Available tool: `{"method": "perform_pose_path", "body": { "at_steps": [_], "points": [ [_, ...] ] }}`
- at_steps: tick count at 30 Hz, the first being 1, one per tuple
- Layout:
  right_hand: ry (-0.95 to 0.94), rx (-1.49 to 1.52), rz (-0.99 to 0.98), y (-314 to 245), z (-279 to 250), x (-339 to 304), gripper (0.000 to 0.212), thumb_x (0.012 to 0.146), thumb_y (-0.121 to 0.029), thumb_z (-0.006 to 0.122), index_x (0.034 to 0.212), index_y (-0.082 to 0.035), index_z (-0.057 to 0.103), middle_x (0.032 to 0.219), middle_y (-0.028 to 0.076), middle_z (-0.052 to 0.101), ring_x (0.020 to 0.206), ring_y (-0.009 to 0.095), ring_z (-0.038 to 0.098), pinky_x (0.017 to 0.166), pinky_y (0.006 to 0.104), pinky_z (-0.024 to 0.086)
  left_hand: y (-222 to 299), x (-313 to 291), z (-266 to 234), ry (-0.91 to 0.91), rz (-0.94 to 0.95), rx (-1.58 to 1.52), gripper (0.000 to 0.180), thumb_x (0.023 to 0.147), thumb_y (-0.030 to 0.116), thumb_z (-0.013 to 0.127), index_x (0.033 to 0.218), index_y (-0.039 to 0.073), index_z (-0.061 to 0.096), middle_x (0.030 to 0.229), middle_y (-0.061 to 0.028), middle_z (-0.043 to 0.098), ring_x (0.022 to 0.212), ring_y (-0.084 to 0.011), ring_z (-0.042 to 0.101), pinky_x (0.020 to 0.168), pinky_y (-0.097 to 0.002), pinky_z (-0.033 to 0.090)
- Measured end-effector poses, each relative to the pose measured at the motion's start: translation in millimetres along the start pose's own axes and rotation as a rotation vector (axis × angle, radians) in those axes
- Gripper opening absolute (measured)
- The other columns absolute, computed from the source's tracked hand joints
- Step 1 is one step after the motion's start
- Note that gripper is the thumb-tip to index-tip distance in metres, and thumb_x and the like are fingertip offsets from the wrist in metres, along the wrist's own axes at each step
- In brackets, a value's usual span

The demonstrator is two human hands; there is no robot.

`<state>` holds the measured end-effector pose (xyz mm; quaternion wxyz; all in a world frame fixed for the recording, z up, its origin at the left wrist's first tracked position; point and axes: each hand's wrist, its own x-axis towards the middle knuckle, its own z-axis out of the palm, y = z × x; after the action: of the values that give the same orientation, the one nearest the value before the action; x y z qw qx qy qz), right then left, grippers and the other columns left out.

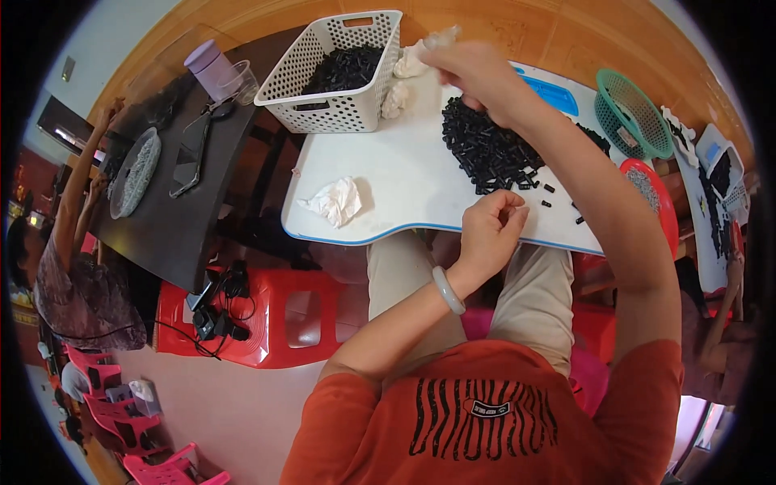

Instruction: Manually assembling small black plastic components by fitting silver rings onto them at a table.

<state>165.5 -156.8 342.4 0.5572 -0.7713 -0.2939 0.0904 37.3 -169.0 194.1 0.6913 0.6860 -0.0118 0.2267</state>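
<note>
My left hand (491, 229), with a pale bangle (448, 291) on its wrist, is at the near edge of the white table (396, 182). Its thumb and fingers are pinched together, and whatever they may hold is too small to make out. Just beyond it lies a heap of small black plastic parts (485, 149), several of them scattered loose beside it. My right hand (478, 77) is raised over the far side of the heap, close to some crumpled white tissue and clear plastic (428, 50). Blur and angle hide what its fingers do.
A white perforated basket (339, 117) of black parts stands at the far left, a crumpled tissue (335, 202) nearer. A blue tray (554, 95), green basket (634, 113) and red basin (664, 202) are at right. A dark table (174, 214) and red stool (267, 323) stand left; people sit both sides.
</note>
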Motion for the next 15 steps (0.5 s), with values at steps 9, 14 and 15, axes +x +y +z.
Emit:
{"method": "perform_pose_path", "body": {
  "at_steps": [9,14,15],
  "points": [
    [-0.063,-0.482,-0.344,27.2,27.8,67.4,0.05,0.08,-0.049,0.063,0.067,-0.001,0.059,0.058,0.004,0.052,0.053,0.013,0.045,0.047,0.0314,0.036,-7.5,13.9,-12.3,-0.079,-0.133,-0.08,0.01,0.079,0.005,0.065,0.086,-0.002,0.061,0.067,-0.0019,0.056,0.061,-0.008,0.05,0.056,-0.0226,0.042],
    [-0.199,-0.845,-0.303,61.0,-68.4,-17.0,0.031,0.079,-0.028,0.063,0.068,0.0,0.056,0.057,0.009,0.051,0.054,0.016,0.046,0.052,0.0326,0.039,-5.2,12.7,-11.5,-0.087,-0.071,0.009,0.011,0.081,0.006,0.066,0.088,0.0,0.062,0.07,0.0024,0.057,0.062,-0.0041,0.049,0.056,-0.0192,0.041],
    [-0.199,-0.845,-0.228,71.7,-90.6,-36.5,0.027,0.078,-0.026,0.062,0.07,0.0,0.059,0.061,0.011,0.054,0.057,0.021,0.051,0.055,0.0347,0.041,-3.6,11.7,-10.8,-0.094,-0.08,0.019,0.011,0.08,0.006,0.066,0.088,0.0,0.062,0.07,0.0025,0.057,0.063,-0.0038,0.05,0.057,-0.0184,0.041]
  ]
}}
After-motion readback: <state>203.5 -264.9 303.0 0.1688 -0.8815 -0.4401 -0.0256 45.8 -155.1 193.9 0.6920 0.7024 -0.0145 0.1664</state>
